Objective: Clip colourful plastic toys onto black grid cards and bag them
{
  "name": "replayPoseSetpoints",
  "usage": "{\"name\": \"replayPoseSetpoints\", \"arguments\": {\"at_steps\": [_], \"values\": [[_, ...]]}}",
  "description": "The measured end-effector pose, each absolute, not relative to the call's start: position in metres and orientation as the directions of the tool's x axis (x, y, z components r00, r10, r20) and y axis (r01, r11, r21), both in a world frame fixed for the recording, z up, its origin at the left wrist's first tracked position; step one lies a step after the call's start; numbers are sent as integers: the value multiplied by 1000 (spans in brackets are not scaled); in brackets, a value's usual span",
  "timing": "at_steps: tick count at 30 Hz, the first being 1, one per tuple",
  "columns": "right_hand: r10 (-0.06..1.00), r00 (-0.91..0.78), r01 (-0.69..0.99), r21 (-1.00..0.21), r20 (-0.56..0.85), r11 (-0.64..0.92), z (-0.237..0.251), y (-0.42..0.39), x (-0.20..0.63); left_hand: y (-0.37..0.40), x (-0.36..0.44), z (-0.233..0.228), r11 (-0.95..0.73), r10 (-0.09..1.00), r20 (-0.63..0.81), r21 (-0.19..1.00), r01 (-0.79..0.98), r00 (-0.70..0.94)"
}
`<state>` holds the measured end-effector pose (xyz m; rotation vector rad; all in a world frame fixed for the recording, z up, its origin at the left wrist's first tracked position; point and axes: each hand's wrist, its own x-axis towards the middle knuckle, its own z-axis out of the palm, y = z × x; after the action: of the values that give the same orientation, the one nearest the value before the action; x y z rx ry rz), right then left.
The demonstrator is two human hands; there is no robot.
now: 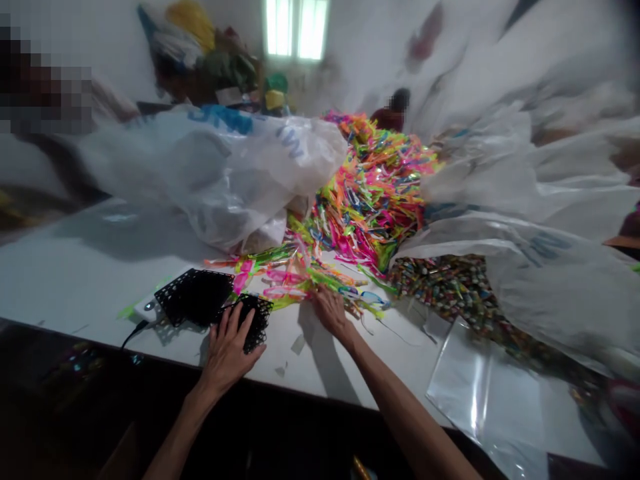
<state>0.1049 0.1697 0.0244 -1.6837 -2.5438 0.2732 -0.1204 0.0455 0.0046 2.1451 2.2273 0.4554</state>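
Note:
My left hand [231, 347] lies with spread fingers on a small black perforated panel [257, 323]. Beside it, a larger black perforated panel [195, 297] rests against a white device with a dark cable [134, 331]. My right hand [330, 310] reaches into loose, thin neon plastic pieces [285, 283] in pink, green, orange and blue. Its fingers are curled together at their edge, and the fingertips are partly hidden, so what they pinch cannot be made out. Behind them, a large heap of similar bright pieces [375, 193] spills from white plastic sacking.
A bulky translucent white sack [240, 173] stands on the white table [75, 267]. To the right, another sack [550, 280] spills small multicoloured pieces [450, 287]. A clear plastic bag [480, 387] hangs over the front edge. Other people are in the background.

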Motion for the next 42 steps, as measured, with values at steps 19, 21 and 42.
{"name": "replayPoseSetpoints", "arguments": {"at_steps": [19, 21, 42], "values": [[981, -85, 190, -969, -177, -158, 33, 91, 174, 65, -67, 41, -293, 846, 527, 588, 754, -82], [980, -62, 94, -979, -188, -181, 33, 89, 180, 72, -55, 34, -369, 861, 508, 598, 711, 20], [991, -98, 282, -957, -94, -63, 12, 119, 149, 39, -21, -18, -414, 841, 492, 319, 853, 224]]}}
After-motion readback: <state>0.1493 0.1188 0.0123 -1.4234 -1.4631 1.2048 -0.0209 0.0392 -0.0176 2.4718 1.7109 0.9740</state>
